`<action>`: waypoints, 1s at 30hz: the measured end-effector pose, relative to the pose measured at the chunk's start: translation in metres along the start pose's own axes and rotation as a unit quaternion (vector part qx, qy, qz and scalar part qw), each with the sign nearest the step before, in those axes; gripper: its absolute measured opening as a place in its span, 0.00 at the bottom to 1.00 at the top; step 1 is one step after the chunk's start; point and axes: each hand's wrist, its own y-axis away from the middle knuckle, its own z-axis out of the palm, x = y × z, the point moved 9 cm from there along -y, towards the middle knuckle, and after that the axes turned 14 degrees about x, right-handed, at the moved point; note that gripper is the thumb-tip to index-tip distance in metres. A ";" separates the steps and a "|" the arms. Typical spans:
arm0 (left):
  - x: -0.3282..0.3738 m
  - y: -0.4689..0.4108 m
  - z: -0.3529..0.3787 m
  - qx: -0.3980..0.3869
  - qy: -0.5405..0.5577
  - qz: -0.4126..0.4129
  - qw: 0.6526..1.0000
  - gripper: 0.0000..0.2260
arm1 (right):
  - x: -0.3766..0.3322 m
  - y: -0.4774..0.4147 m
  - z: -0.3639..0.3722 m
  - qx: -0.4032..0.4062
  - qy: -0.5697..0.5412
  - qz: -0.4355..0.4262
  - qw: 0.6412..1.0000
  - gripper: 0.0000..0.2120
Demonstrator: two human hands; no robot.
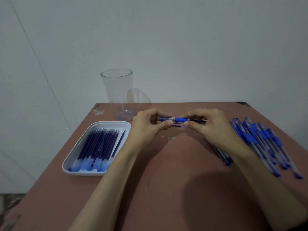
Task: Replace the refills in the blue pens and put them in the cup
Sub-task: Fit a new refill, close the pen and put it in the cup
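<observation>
A: Your left hand (148, 125) has its grip closed on a blue pen (179, 120). The fingers curl over 1 end and the thumb presses in from below.

B: Your right hand (205, 125) grips the other end the same way, fingers curled over the top and thumb tip underneath. You hold the pen level between the 2 hands, above the middle of the counter (166, 172) and clear of its surface.

A: A silvery section shows in the gap between your hands, next to the pen's blue sleeve.

B: Just under the pen, between your 2 thumb tips, runs a thin dark blue rod (177, 126). It looks like a refill, but I cannot tell which thumb pins it.

A: The cup (119, 90) is to your left and beyond your hands. It is clear and upright, near the counter's far edge, and stands apart from your left hand.

B: Nearer you than the cup, the white tray (83, 173) sits left of your left forearm. The refills (98, 147) lie in it side by side, tips toward the far end and pale ends toward you.

A: On your right, the other blue pens (260, 139) lie in a loose heap on the counter, roughly parallel, slanting away from you to the left. Your right wrist and forearm cover part of the heap.

B: A few pale crumbs (171, 138) lie on the counter just below your hands, and a grey wall (183, 47) rises behind it.
</observation>
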 end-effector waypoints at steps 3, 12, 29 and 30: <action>0.002 -0.001 0.000 -0.002 -0.004 0.002 1.000 0.07 | 0.001 0.000 0.001 -0.001 -0.003 0.003 1.000 0.08; 0.003 -0.002 -0.002 -0.001 -0.043 0.014 0.999 0.05 | -0.002 0.003 0.010 -0.025 -0.014 -0.006 1.000 0.09; 0.008 -0.096 -0.118 0.154 -0.162 -0.007 0.975 0.55 | -0.162 -0.129 0.062 0.098 -0.203 -0.082 0.971 0.09; -0.002 -0.097 -0.114 0.137 -0.136 -0.027 0.981 0.55 | -0.161 -0.133 0.079 0.083 -0.175 -0.080 0.978 0.10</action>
